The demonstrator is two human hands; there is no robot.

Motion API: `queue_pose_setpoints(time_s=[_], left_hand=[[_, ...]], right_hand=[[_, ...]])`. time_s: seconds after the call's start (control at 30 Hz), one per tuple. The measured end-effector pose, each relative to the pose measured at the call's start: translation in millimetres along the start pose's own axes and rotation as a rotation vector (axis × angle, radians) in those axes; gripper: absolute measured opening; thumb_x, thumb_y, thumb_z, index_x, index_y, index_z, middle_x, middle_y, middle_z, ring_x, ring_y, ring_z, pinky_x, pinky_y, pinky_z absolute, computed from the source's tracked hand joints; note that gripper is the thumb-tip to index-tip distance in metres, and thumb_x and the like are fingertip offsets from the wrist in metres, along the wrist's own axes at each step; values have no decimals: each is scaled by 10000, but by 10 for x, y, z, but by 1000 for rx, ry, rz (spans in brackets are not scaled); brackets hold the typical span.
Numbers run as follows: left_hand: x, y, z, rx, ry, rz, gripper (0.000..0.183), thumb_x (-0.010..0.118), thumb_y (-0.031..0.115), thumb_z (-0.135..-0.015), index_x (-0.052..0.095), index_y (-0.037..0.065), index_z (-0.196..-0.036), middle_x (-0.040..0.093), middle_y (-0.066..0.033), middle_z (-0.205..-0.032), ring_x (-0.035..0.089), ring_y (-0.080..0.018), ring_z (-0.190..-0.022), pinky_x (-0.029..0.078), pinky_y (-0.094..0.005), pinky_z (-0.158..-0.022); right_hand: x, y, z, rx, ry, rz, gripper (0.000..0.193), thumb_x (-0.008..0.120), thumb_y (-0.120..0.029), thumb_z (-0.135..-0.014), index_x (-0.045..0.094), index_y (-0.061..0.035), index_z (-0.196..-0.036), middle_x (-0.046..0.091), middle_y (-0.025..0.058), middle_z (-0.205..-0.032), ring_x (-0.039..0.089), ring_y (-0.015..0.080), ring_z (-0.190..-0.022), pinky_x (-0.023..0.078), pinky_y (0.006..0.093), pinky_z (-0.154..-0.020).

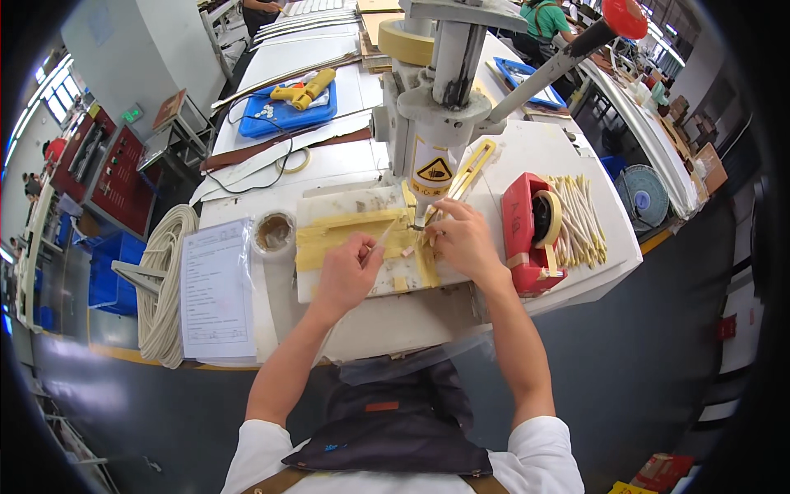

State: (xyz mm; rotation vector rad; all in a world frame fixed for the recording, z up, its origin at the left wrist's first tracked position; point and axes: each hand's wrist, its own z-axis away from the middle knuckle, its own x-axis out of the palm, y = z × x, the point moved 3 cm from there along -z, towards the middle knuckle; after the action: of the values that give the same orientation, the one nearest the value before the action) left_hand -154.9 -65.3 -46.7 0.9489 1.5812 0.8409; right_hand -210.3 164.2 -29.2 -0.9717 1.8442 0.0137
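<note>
My left hand [352,267] is closed in a pinch on a thin pale cord [390,230], whose end points up toward the press. Close under the press ram, my right hand [465,240] pinches with thumb and fingers; a tiny dark piece shows by the fingertips, too small to name. Both hands are over a white base plate [380,284] patched with yellow tape [322,249]. The hand press [444,107] stands just beyond, with its lever raised to the right and a red knob [625,18] at the end.
Right of my hand are a red tape dispenser [515,226] and a bundle of pale cord pieces [580,222]. To the left are a round cup [274,233], a printed sheet [216,288] and a cord coil [164,280]. Beyond, a yellow glue gun [306,90] lies on a blue tray [262,122].
</note>
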Motion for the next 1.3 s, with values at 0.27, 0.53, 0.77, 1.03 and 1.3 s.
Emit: queue_pose_setpoints(time_s=[0.27, 0.53, 0.77, 1.03, 1.3], left_hand=[[-309, 558, 516, -115, -32, 342, 160, 737, 91, -914, 713, 1, -1045, 595, 38, -670, 486, -28, -602, 378, -220, -536], [-468, 964, 1069, -235, -329, 841, 311, 728, 78, -942, 681, -51, -1222, 590, 42, -729, 494, -5, -647, 402, -186, -596], [-380, 813, 1146, -378, -373, 914, 268, 690, 175, -982, 704, -34, -1149, 701, -61, -817, 469, -14, -521, 318, -177, -447], [-326, 801, 1157, -375, -428, 965, 246, 689, 180, -987, 703, -18, -1132, 675, -55, -774, 455, -16, -505, 308, -179, -436], [-278, 780, 1147, -366, -430, 1044, 215, 654, 179, -1009, 677, 2, -1130, 661, -47, -782, 432, -18, -496, 304, -181, -434]], right_hand=[[-802, -1038, 271, -274, 296, -157, 275, 847, -53, -700, 752, -100, -954, 739, 53, -963, 712, 264, -914, 541, 380, -858], [-611, -1410, 589, 359, -122, -1275, 414, 911, -56, -753, 537, -19, -928, 732, 130, -883, 734, 153, -810, 606, 299, -716], [-452, -1449, 690, 542, -349, -1582, 366, 843, 63, -783, 509, -25, -903, 726, 179, -924, 741, 196, -893, 627, 323, -790], [-413, -1446, 750, 568, -354, -1648, 326, 814, 72, -811, 518, -6, -923, 732, 193, -957, 741, 204, -906, 626, 327, -807], [-385, -1460, 774, 598, -328, -1672, 308, 803, 70, -824, 527, -8, -936, 735, 188, -962, 741, 199, -906, 623, 319, -787]])
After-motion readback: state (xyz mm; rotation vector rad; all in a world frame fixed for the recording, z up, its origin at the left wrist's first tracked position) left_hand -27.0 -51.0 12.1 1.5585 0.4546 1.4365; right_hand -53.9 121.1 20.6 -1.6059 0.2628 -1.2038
